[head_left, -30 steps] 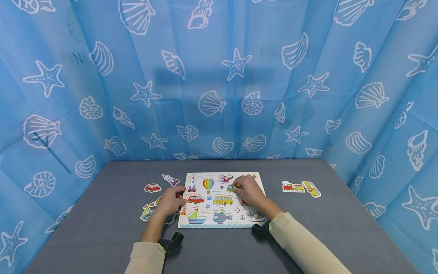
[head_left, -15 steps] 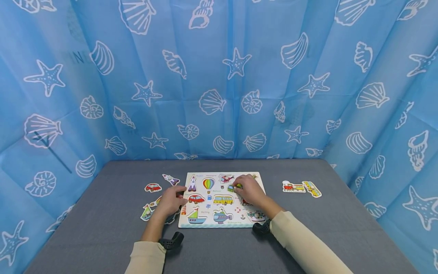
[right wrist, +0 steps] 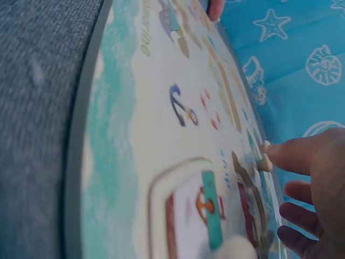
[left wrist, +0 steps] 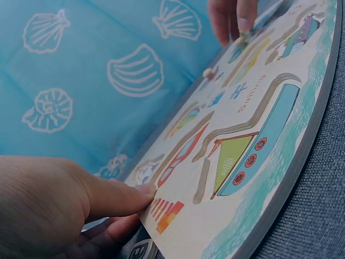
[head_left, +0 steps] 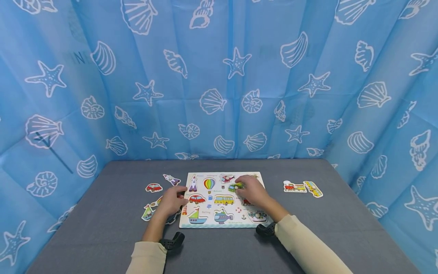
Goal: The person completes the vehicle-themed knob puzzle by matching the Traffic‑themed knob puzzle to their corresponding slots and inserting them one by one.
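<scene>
In the head view, a white wooden puzzle board (head_left: 210,225) with printed vehicles lies on the table. My left hand (head_left: 170,200) rests at its left edge, the thumb (left wrist: 126,198) touching the board beside the red car slot and the other fingers low against the edge. Over the upper right of the board, my right hand (head_left: 253,190) pinches the knob of a green vehicle puzzle piece (head_left: 234,187). The right wrist view has the thumb (right wrist: 296,154) against a wooden knob (right wrist: 266,147); the index fingertip is hidden. The piece lies at its slot; whether it is fully seated cannot be seen.
Left of the board lie a rocket piece (head_left: 172,179), a red car piece (head_left: 154,187), a sailboat piece (head_left: 148,213) and others partly under my left hand. A red train piece (head_left: 294,187) and a yellow bus piece (head_left: 313,188) lie right. A blue curtain (head_left: 219,125) hangs behind.
My right hand has shifted slightly to the right, and more of the green vehicle piece shows beside its fingers. My left hand stays at the board's edge.
</scene>
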The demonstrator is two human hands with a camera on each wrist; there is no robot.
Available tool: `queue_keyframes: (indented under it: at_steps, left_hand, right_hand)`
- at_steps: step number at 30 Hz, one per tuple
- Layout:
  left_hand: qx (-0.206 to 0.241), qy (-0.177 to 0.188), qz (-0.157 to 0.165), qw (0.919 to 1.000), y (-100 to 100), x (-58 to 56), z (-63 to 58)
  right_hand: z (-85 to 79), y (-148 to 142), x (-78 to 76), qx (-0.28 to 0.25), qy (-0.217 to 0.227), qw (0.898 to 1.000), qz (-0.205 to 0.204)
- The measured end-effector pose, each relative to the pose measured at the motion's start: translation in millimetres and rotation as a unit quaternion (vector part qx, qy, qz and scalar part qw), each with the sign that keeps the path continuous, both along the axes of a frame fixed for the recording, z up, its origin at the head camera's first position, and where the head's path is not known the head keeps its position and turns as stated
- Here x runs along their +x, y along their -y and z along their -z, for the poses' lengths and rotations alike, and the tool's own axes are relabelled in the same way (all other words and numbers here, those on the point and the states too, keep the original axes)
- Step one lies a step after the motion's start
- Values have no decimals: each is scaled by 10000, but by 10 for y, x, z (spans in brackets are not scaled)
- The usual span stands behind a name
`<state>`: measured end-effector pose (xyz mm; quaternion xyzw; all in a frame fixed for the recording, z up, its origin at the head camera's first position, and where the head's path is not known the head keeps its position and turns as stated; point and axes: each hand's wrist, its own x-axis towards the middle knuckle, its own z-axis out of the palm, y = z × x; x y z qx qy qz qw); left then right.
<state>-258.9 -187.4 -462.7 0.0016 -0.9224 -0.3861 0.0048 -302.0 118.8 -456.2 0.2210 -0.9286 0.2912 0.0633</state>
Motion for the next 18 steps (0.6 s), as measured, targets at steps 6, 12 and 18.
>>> queue_keyframes:
  at_steps: [6, 12, 18]
  left_hand:
    - [39, 2, -3, 10000, -1, -5, -14]
    - [67, 37, -10, 10000, 3, -5, -10]
    - [49, 79, -2, 10000, -11, 3, -7]
  right_hand:
    - [28, -174, 7, -209, -252, 9995, 8]
    - [42, -348, 21, -218, -446, 9988, 59]
    - [49, -531, 44, -63, -681, 9976, 143]
